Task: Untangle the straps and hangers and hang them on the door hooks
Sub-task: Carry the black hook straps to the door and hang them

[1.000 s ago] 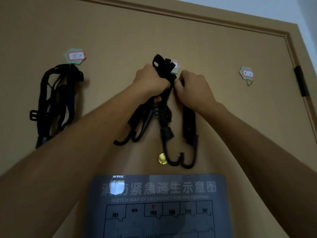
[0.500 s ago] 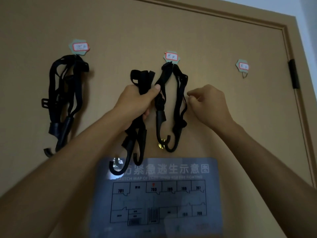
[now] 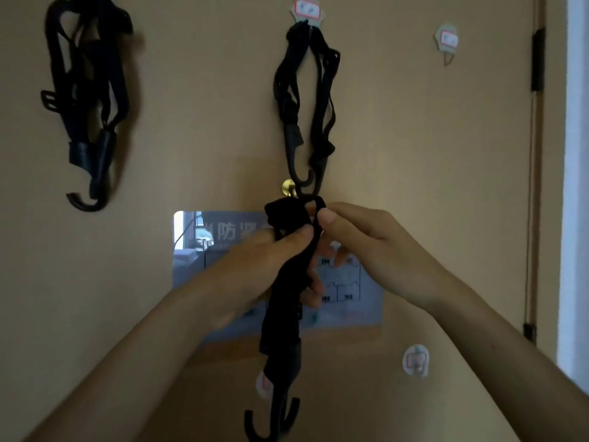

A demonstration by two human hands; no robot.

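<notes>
The left hand point(image 3: 274, 260) has its grip curled round the middle of a black strap bundle point(image 3: 282, 317) at the centre of the view, its end hooks point(image 3: 271, 422) dangling toward 6 o'clock. The right hand point(image 3: 366, 247) pinches the bundle's top loop in its grip. On the door point(image 3: 191, 122), a second strap point(image 3: 306, 100) hangs at 12 o'clock, a third strap point(image 3: 86, 100) at 10 o'clock, and a labelled hook point(image 3: 447, 43) sits at 1 o'clock.

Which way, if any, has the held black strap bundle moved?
Yes, down: the black strap bundle reached above the round brass peephole, now hangs below it.
</notes>
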